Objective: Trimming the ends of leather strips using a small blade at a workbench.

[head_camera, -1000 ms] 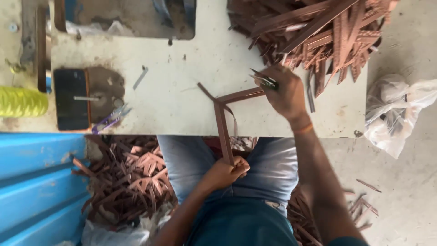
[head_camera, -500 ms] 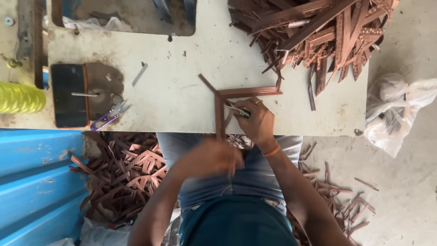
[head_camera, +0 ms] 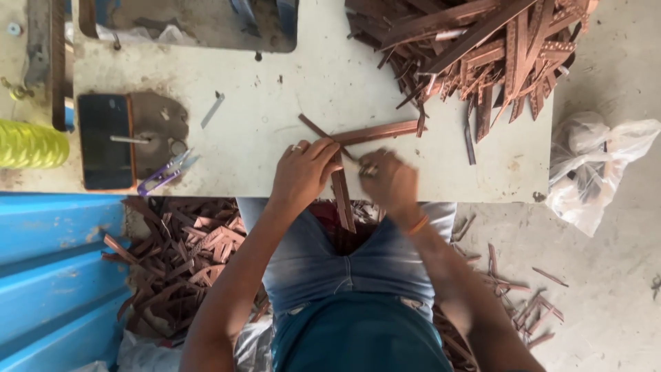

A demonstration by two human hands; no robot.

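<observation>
Two brown leather strips [head_camera: 358,148] lie crossed at the table's near edge, one hanging over.
</observation>
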